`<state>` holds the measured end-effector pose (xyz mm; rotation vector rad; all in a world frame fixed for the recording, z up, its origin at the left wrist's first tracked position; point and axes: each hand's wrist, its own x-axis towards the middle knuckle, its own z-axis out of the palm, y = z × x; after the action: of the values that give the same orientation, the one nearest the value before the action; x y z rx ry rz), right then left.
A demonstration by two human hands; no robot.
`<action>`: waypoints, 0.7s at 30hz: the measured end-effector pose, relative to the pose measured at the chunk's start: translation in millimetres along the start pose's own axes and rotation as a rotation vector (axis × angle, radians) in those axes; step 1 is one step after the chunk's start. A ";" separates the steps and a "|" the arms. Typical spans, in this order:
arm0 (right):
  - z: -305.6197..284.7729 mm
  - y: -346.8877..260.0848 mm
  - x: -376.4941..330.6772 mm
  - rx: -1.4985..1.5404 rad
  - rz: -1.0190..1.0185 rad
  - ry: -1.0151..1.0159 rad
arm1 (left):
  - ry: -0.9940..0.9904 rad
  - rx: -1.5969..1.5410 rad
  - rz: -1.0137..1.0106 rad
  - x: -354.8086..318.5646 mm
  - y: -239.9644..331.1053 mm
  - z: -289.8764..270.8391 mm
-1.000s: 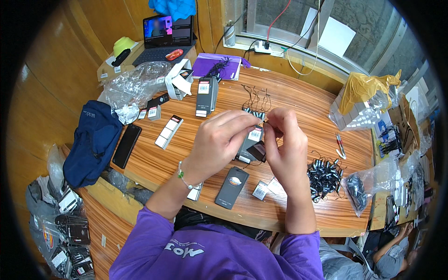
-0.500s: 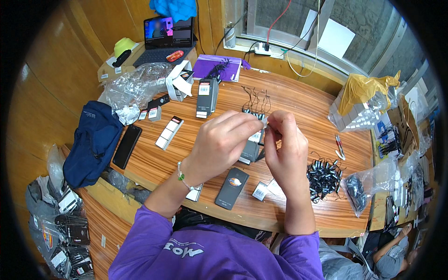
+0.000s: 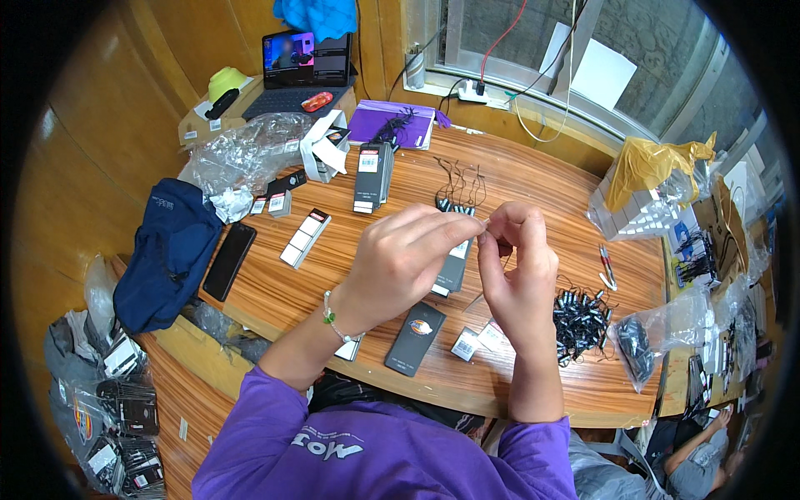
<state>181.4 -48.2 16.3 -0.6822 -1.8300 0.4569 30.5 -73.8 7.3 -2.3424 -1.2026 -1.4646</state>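
My left hand [image 3: 400, 258] and my right hand [image 3: 523, 271] meet fingertip to fingertip above the table, both pinched. A thin dark cord [image 3: 474, 301] trails below my right fingers. What sits between the fingertips is too small to make out. Beneath the hands lies a stack of dark grey hang tags [image 3: 450, 278], partly covered, with black cords [image 3: 461, 185] fanned out beyond it. Closer to me are a single grey tag with an oval emblem [image 3: 416, 337] and small white label cards [image 3: 465, 343]. Right of my right hand is a heap of black cord loops [image 3: 581, 325].
Further back stand more stacked tags [image 3: 367, 179], a purple folder [image 3: 367, 122] and a laptop [image 3: 304, 62]. A phone [image 3: 228, 262] and blue bag [image 3: 167, 250] lie left. Right are red-handled snips [image 3: 607, 265], a plastic bag [image 3: 637, 350] and a wrapped white bundle [image 3: 633, 208].
My hands have shifted slightly to the right, fingertips still together. The cord below my right fingers shows as a thin, straighter line. Objects on the table keep their places.
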 end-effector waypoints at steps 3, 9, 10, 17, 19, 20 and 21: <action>-1.4 0.8 0.0 0.085 0.072 -0.020 | -0.014 0.015 0.035 1.9 4.1 -1.6; -4.8 6.2 2.4 0.646 0.354 -0.070 | 0.083 -0.014 0.042 1.8 -1.3 2.3; -6.0 7.3 3.7 0.672 0.374 -0.102 | 0.101 0.024 0.083 2.0 -1.3 1.4; -14.0 13.7 7.2 0.859 0.453 -0.254 | 0.171 0.251 0.295 3.8 -5.8 -7.5; -11.5 16.3 4.6 0.846 0.449 -0.248 | 0.126 0.291 0.302 5.0 -3.5 -11.4; -10.7 15.2 4.5 0.869 0.465 -0.235 | 0.102 0.310 0.305 5.3 -2.5 -13.2; -9.5 13.8 5.1 0.892 0.482 -0.221 | 0.088 0.311 0.299 5.8 -3.2 -14.0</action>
<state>192.2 -34.5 14.9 -0.4338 -1.4171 1.5940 19.7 -75.3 18.4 -2.1140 -0.9311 -1.1741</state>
